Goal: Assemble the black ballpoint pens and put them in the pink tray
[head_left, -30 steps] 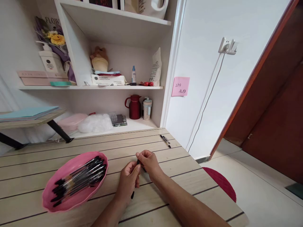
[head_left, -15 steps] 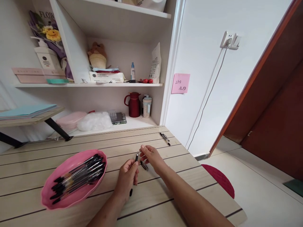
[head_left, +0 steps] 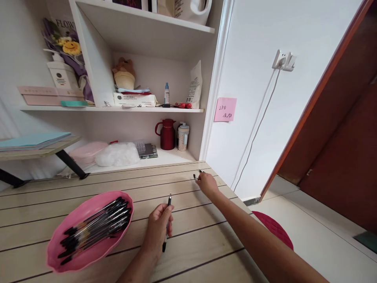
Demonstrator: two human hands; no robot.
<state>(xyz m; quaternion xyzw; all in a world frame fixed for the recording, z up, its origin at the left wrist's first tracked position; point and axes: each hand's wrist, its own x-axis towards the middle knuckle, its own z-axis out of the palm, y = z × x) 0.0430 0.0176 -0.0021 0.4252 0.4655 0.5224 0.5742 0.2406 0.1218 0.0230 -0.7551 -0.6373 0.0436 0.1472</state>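
Observation:
My left hand [head_left: 158,228] is closed round an uncapped black pen [head_left: 166,224], its tip pointing up and away over the wooden table [head_left: 188,236]. My right hand [head_left: 207,183] is stretched out to the far right part of the table, fingers pinched on a small dark pen cap [head_left: 195,177]. It hovers right by the pens lying near the table's far edge, which it mostly hides. A pink bowl [head_left: 88,230] with several black pens in it sits to the left of my left hand.
Behind the table stand white shelves with a red jug [head_left: 167,133], a cup [head_left: 182,136], a plastic bag [head_left: 118,154] and a pink box [head_left: 88,151]. A pink sticky note [head_left: 225,109] is on the wall. A red round stool [head_left: 273,228] stands below the table's right edge.
My right hand pulled the cap off the pen and carried it away to the far right of the table. My left hand kept the pen and stayed in place.

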